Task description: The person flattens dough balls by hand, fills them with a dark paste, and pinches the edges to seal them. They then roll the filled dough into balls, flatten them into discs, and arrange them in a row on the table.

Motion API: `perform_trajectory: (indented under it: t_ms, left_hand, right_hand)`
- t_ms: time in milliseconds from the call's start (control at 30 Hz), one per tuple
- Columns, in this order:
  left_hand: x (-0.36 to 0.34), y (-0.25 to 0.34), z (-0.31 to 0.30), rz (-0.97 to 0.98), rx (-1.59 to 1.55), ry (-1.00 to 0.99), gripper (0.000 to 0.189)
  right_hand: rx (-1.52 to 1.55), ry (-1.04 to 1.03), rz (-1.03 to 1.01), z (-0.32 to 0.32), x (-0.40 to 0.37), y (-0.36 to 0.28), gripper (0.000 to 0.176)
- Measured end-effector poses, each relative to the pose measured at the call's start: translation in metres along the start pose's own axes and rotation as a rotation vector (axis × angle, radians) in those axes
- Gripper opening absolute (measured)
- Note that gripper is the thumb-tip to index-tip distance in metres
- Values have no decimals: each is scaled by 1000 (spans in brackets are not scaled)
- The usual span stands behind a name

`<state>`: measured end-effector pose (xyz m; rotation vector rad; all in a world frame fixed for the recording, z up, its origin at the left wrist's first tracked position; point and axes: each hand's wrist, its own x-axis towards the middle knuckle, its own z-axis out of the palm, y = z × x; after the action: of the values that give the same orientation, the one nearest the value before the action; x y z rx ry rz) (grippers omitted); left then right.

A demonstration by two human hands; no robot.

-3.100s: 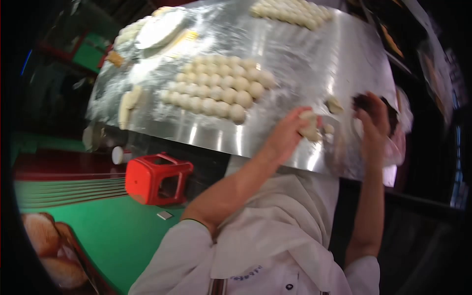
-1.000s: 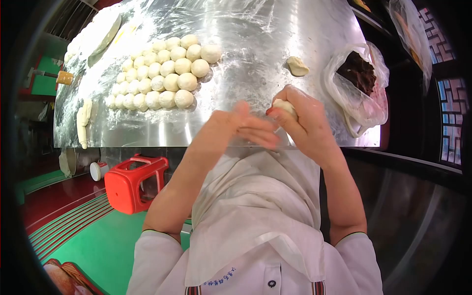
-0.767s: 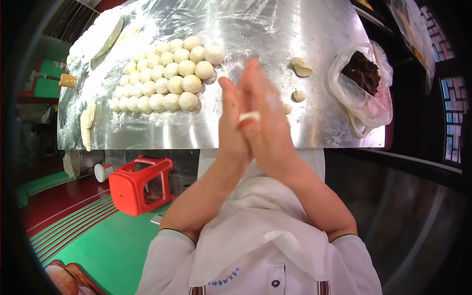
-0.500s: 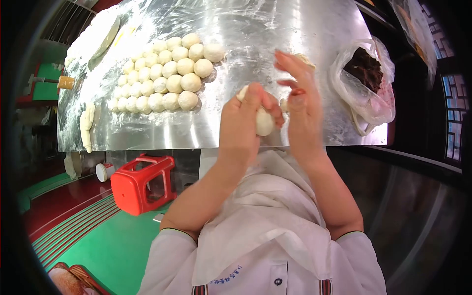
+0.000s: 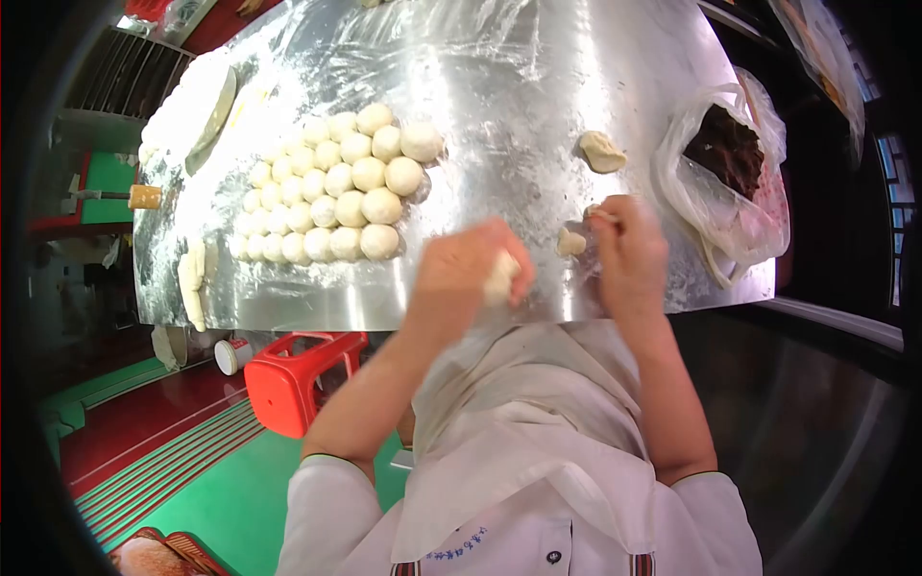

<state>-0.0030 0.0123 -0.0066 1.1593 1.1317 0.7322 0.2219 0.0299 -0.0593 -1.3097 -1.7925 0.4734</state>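
My left hand (image 5: 451, 278) is curled round a pale dough ball (image 5: 501, 276), near the front edge of the metal table; the hand is a little blurred. On the right, my right hand (image 5: 634, 254) pinches a small piece of dough (image 5: 601, 213) between thumb and fingers, low over the tabletop. Just left of those fingers lies another small dough piece (image 5: 570, 242). A larger flattened lump of dough (image 5: 602, 152) rests farther back. Several rows of round dough balls (image 5: 338, 180) sit to the left of my hands.
An open plastic bag (image 5: 687, 182) with dark brown filling (image 5: 727, 149) stands on the table's right side. At the left are a broad blade (image 5: 213, 120) and a dough strip (image 5: 193, 285). Below the floured metal table (image 5: 499, 86) stands a red stool (image 5: 283, 394).
My hands have moved apart: the left went down with the dough ball, while the right dropped to the tabletop and closed on a small dough piece. The view has shifted slightly.
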Motion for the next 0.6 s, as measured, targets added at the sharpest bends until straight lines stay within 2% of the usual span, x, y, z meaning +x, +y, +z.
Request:
perform_trajectory:
  t_ms: [33, 100, 167, 200, 267, 300, 367, 433, 500, 533, 567, 600]
  left_hand:
    - [6, 12, -13, 123, 45, 19, 49]
    - [52, 27, -43, 258, -37, 166, 45]
    - [89, 42, -84, 208, 346, 240, 53]
    - [103, 47, -97, 209, 352, 244, 53]
    - [125, 51, -119, 110, 604, 454, 54]
    - [134, 48, -134, 109, 611, 455, 54]
    - [148, 31, -160, -180, 1148, 135, 64]
    - [147, 19, -160, -162, 1177, 64, 61]
    - [146, 18, -147, 129, 1199, 218, 57]
    - [149, 20, -134, 419, 1118, 195, 47]
    - [152, 19, -116, 432, 1109, 182, 47]
    - [153, 22, -84, 439, 940, 138, 47]
  right_hand:
    - [-27, 19, 98, -7, 3, 8, 13]
    - [-3, -2, 111, -14, -1, 12, 14]
    - [18, -21, 125, -17, -7, 15, 16]
    - [20, -30, 161, -16, -11, 18, 18]
    - [28, -40, 198, -13, -21, 28, 20]
    - [38, -2, 188, -10, -27, 35, 20]
    - [51, 47, 198, -8, -31, 38, 20]
    - [80, 105, 184, -11, -34, 35, 20]
    - [56, 128, 160, -14, -31, 31, 20]
    - [80, 123, 182, -14, -32, 31, 20]
    - [65, 132, 188, -15, -34, 32, 20]
    - [100, 127, 193, -14, -35, 33, 20]
